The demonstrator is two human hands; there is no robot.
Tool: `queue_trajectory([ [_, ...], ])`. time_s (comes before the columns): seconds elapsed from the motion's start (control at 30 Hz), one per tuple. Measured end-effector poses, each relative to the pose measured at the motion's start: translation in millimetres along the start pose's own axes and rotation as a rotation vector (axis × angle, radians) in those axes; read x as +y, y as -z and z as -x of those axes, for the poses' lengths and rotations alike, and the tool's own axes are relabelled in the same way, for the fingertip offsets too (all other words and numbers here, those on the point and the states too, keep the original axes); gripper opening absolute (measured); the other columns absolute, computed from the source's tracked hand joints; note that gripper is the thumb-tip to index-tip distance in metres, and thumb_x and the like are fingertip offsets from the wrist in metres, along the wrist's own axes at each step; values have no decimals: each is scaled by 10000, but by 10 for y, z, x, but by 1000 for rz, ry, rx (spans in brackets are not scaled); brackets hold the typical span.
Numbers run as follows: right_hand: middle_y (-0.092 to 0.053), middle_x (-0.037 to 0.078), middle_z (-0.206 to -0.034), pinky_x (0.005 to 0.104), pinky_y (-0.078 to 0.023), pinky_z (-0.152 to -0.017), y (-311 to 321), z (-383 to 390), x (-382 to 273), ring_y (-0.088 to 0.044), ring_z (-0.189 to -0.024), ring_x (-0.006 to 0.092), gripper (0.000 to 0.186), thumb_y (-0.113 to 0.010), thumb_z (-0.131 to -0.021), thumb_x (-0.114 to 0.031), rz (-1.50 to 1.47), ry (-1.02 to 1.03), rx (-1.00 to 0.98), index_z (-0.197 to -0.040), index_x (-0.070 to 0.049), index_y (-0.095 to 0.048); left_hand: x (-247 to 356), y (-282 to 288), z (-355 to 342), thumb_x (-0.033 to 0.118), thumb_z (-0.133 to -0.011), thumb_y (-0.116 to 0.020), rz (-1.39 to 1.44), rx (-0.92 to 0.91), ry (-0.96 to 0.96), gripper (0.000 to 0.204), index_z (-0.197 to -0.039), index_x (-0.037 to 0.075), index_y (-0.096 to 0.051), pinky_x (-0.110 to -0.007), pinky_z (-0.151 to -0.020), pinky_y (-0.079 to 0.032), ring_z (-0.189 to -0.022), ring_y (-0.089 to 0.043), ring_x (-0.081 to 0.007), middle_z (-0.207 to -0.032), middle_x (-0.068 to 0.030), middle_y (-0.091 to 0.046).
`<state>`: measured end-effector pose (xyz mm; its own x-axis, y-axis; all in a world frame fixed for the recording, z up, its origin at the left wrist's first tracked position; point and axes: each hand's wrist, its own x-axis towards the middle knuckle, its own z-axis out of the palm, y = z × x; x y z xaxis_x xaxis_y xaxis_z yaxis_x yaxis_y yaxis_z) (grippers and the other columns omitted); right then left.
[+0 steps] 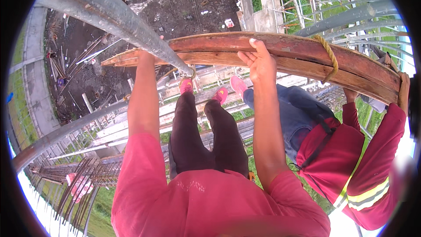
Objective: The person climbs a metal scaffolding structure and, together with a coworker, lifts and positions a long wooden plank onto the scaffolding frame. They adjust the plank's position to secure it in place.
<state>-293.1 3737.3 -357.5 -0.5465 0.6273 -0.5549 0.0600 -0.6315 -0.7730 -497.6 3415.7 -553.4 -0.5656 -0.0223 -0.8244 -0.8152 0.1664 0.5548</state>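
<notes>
Two long reddish-brown wooden planks [210,43], stacked together, stretch across in front of me at chest height. A yellow rope [329,59] loops around them toward the right. My left hand [148,56] grips the planks near their pointed left end; its fingers are partly hidden behind the wood and a grey metal pole. Against the near face of the planks, around their middle, rests my right hand [262,63], thumb raised and fingers loosely extended, not wrapped round the wood. A co-worker's hand [403,90] is at the right end of the planks.
A thick grey pole [109,13] slants down close to my left hand. The co-worker in a maroon top [329,145] stands at my right. Below are scaffold boards [210,79], rebar [83,175] and dark ground with scattered debris, far down. More pipes stand at the upper right.
</notes>
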Motion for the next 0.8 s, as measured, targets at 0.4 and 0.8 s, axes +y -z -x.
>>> queue_trajectory([
  [0.4,-656,107,-929,367,-617,-645,600,-263,-33,-683,-751,223,339,-771,-765,-124,-50,4,114,-1022,28,-612,-646,3642,1664,473,-878,-676,-557,671,-11,468,-1088,60,-612,-275,-522,-435,-697,-616,-181,-937,-73,-646],
  [0.8,-646,141,-949,393,-616,-681,1228,-746,352,-672,-764,261,451,-761,-780,-211,-53,-104,116,-1096,60,-587,-569,49,2100,201,-916,-704,-799,-80,-509,477,-1238,-124,-565,-364,-904,-516,-1018,-669,-259,-1129,-223,-674],
])
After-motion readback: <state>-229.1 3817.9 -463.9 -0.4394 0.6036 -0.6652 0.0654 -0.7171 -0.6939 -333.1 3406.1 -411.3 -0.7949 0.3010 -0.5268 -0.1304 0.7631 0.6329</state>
